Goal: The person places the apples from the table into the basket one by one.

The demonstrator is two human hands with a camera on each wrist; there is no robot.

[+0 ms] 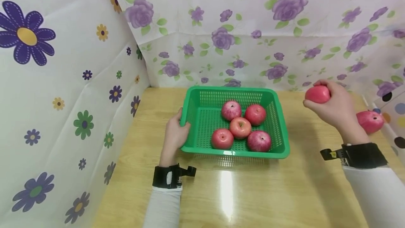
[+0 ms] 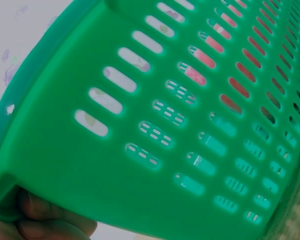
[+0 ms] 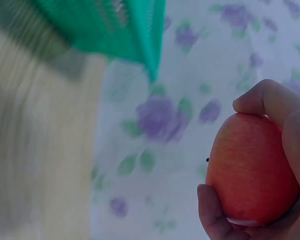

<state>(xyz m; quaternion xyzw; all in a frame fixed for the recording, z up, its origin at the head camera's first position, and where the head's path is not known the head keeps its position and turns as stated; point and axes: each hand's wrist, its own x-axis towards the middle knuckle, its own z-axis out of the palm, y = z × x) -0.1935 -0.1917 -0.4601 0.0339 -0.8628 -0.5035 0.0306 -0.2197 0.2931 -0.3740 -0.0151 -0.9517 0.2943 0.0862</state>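
Over the desk [image 1: 253,185], the left hand [image 1: 176,132] curls its fingers round the left rim of a basket [image 1: 205,151] of five apples [image 1: 240,128], a loose apple [image 1: 371,121] shows beside the right wrist [image 1: 353,134], and the right hand [image 1: 340,106] grips another apple [image 1: 317,94] in its fingers right of the basket, before a flowered cloth [image 1: 240,41].

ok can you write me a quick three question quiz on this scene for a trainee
1. How many pieces of fruit lie inside the green basket?
2. True or false: the left hand is holding a piece of fruit.
3. What does the right hand hold? A, the basket's rim; B, a red fruit; C, nothing.

Key: 1, five; 2, false, it grips the basket's edge; 3, B.
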